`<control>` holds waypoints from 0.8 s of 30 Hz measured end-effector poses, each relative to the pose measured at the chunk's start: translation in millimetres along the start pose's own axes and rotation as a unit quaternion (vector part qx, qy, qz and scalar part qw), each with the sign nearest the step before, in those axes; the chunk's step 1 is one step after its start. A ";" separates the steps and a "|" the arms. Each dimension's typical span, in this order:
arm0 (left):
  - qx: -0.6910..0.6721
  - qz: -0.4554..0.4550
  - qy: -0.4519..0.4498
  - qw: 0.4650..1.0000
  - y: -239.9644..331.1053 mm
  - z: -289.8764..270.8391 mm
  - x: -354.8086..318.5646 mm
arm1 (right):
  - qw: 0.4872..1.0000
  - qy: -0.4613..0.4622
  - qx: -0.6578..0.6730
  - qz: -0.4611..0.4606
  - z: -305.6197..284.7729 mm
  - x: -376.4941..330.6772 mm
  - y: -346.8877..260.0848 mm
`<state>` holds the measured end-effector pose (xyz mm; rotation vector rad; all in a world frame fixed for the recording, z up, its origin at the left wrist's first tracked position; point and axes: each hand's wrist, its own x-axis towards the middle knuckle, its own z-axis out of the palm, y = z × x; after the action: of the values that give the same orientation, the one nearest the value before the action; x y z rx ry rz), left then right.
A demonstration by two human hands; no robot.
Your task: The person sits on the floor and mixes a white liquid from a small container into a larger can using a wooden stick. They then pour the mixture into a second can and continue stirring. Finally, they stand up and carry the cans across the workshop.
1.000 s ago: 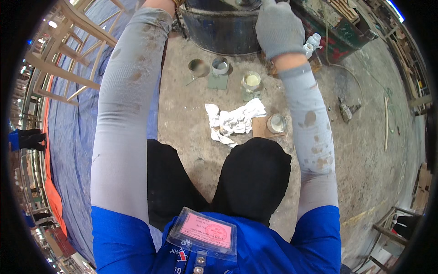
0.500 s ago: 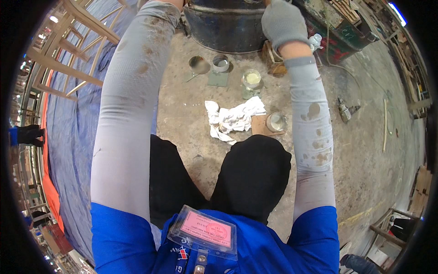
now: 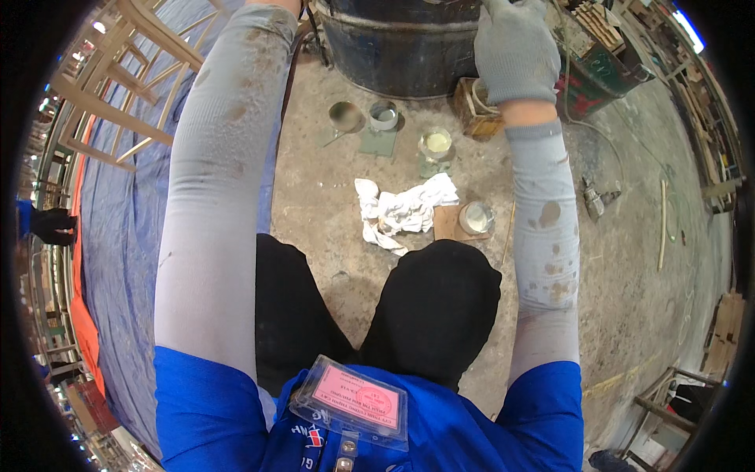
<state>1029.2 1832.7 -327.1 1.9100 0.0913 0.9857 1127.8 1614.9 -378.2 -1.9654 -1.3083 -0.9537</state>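
My right hand (image 3: 515,47) wears a grey knit glove and is raised at the top edge, in front of a dark metal barrel (image 3: 401,59). Its fingertips run out of the picture, so what it grips is hidden. My left arm in a stained grey sleeve (image 3: 224,157) reaches up to the top edge, and the hand itself is cut off. Below, between my knees and the barrel, a crumpled white rag (image 3: 405,208) lies on the concrete floor.
Small cans stand near the rag: one with pale liquid (image 3: 436,144), one on a wooden block (image 3: 476,216), one beside a loose lid (image 3: 383,116). A wooden box (image 3: 472,110) sits by the barrel. A blue tarp (image 3: 118,236) and wooden frames (image 3: 102,94) lie left, a power tool (image 3: 591,197) right.
My right hand has risen toward the top edge and drifted slightly right. The left arm stays stretched upward.
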 end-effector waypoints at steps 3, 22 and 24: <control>0.033 -0.006 -0.002 0.999 2.5 0.2 1.4 | 0.992 -0.120 -0.039 0.030 8.7 -1.3 -7.6; 0.038 -0.003 0.027 0.999 9.5 -12.8 -2.1 | 0.987 -0.154 -0.052 -0.013 -7.1 8.0 -20.7; 0.017 -0.016 0.036 0.999 8.3 -14.1 -2.7 | 0.996 -0.079 -0.045 0.001 -17.6 4.6 -21.0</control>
<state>1015.2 1837.0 -319.2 1.8993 0.1797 1.0372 1105.1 1610.7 -362.7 -2.1472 -1.3704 -0.8865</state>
